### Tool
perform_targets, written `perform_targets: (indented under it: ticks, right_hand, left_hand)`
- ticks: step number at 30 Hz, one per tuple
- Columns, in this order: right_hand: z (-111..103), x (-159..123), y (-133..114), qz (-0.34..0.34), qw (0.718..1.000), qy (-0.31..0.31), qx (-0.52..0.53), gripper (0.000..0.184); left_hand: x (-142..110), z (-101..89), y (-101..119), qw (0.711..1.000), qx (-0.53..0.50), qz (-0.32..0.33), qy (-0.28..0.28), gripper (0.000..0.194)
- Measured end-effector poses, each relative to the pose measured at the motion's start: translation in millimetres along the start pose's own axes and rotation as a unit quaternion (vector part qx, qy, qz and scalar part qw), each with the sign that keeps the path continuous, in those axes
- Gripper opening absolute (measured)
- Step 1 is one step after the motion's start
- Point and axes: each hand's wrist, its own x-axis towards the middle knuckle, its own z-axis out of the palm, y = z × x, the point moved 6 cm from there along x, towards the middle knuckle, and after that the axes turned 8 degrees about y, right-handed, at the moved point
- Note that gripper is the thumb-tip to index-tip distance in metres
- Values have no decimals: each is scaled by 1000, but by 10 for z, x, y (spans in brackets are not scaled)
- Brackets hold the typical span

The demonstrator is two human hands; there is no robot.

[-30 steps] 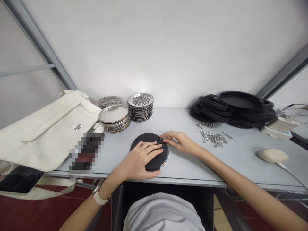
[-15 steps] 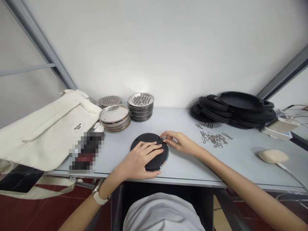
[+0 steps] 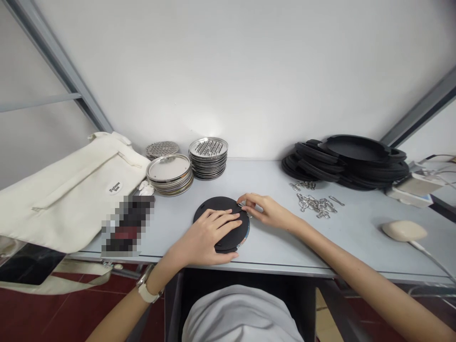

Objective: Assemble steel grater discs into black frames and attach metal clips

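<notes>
A round black disc [image 3: 214,203] lies on the table near its front edge, with a shiny metal rim [image 3: 246,237] showing beneath its right side. My left hand [image 3: 209,236] rests palm down on the disc, fingers stretched out over its top. At the disc's upper right edge, the thumb and forefinger of my right hand [image 3: 265,209] pinch a small metal clip [image 3: 250,216], mostly hidden by the fingers. To the right lies a loose pile of similar metal clips [image 3: 317,204].
Stacked silver metal plates [image 3: 169,173] and a stack of grater-like discs [image 3: 208,161] stand at the back left. Black round parts [image 3: 356,161] are heaped at the back right. A cream bag [image 3: 85,190] lies left; a beige mouse-like object [image 3: 405,231] with a cable lies right.
Both hands and the disc keep nearly the same place. The clip at my right fingertips has shifted very slightly.
</notes>
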Motion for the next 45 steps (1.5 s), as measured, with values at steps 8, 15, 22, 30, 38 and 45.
perform_targets:
  ticks: [8,15,22,30,38,45]
  right_hand:
    - [5,-5,-12,-4,1000,1,-9,25]
    - [8,-9,-28,-4,1000,-2,-17,25]
    - [26,-22,-15,-3,1000,-1,-17,24]
    - [26,-26,21,16,1000,-4,11,23]
    - [0,-2,13,27,998,38,50,29]
    - [6,-1,62,35,995,51,72,27]
  left_hand:
    - [1,4,-5,1000,1,0,-2,64]
    - [-2,12,-8,1000,-2,-3,-5,65]
    - [-3,11,-6,1000,-2,-1,-4,64]
    - [-8,12,-7,1000,-1,-2,-6,63]
    - [0,11,-6,1000,-5,0,-4,65]
    - [-5,12,-4,1000,-6,0,-3,64]
